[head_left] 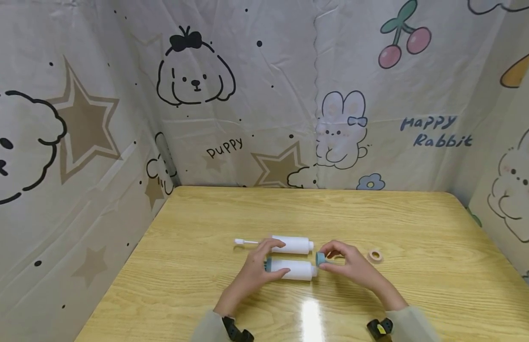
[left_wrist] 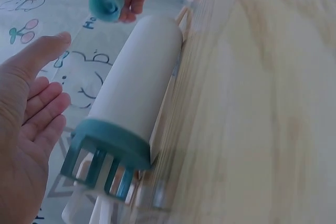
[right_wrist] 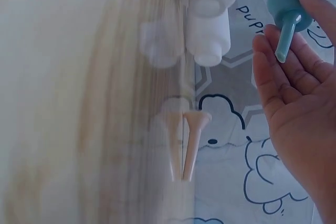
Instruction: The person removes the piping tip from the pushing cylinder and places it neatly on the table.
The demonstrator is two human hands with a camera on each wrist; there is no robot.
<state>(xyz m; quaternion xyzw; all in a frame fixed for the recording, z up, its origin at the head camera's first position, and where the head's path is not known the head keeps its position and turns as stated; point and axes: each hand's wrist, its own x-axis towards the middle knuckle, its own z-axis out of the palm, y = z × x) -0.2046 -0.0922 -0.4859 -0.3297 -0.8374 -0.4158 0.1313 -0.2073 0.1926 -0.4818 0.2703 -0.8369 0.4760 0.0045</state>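
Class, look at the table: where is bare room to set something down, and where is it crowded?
Bare wood lies along the table behind the far white bottle, and at the left and right edges. Crowded: the middle, with both bottles, left hand, right hand and tape roll.

The backdrop cloth [head_left: 281,95] reads "Puppy" and "Happy Rabbit"
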